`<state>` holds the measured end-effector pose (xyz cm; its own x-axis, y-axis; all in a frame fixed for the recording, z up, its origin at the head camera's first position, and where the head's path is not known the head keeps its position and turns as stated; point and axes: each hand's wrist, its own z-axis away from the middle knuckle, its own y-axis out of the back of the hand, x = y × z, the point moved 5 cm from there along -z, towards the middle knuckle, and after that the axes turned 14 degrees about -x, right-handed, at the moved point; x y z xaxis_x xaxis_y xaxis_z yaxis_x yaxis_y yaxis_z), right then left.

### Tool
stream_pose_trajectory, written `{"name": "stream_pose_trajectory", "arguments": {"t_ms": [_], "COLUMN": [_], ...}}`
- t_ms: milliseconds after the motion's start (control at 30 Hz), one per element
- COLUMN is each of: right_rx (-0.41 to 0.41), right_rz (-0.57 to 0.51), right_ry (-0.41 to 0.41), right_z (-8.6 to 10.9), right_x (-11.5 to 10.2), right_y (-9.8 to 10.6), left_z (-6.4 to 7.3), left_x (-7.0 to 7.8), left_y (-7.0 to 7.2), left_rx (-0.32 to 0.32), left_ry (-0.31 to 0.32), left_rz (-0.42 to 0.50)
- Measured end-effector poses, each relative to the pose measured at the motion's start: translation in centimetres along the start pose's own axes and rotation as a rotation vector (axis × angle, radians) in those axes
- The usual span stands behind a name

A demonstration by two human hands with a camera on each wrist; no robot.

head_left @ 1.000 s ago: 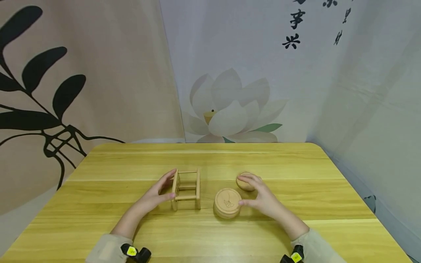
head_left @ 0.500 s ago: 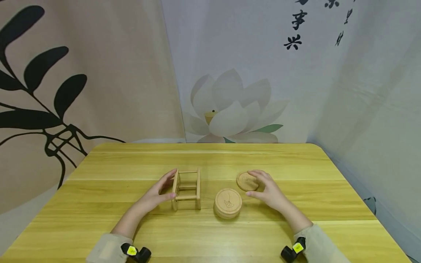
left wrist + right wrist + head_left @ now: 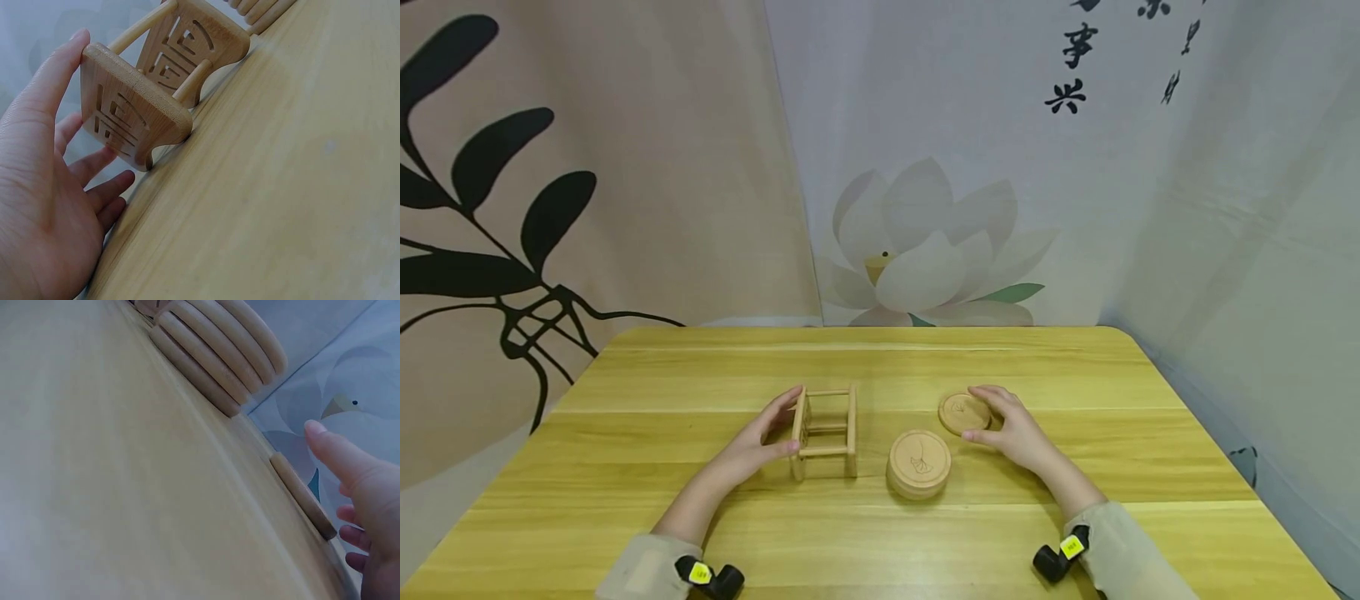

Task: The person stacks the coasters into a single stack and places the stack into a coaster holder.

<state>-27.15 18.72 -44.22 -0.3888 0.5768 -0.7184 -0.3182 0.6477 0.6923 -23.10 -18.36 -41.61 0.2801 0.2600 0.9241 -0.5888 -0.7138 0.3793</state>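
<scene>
Behind the wooden counter (image 3: 820, 542) I see cloth (image 3: 700, 183) printed with a pale lotus (image 3: 925, 267), dark leaves (image 3: 557, 218) and black writing (image 3: 1079, 46).

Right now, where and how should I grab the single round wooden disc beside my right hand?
Probably by opposite rim edges, from the right: the thin disc lies flat, the stack stands to its left, nearer you, and your right hand is on its right.

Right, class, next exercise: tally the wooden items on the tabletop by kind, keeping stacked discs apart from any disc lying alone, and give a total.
Stacked discs: 4, counted by their edges in the right wrist view
Lone disc: 1
Rack: 1
Total: 6
</scene>
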Motion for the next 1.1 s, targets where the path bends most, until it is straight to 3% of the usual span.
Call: {"name": "stream_pose_trajectory", "arguments": {"t_ms": [333, 567, 1100], "right_rx": [-0.007, 0.005, -0.010], "right_rz": [0.021, 0.085, 0.125], "right_ry": [-0.035, -0.014, -0.051], "right_z": [-0.56, -0.77, -0.93], "right_x": [0.90, 0.68, 0.77], "right_y": [-0.17, -0.18, -0.37], "left_z": [0.02, -0.04, -0.05], "left_x": [0.10, 0.11, 0.22], "left_y": [-0.10, -0.10, -0.16], "left_rx": [0.001, 0.010, 0.002], "left_ry": [0.008, 0.016, 0.019], "left_rz": [-0.002, -0.001, 0.007]}}
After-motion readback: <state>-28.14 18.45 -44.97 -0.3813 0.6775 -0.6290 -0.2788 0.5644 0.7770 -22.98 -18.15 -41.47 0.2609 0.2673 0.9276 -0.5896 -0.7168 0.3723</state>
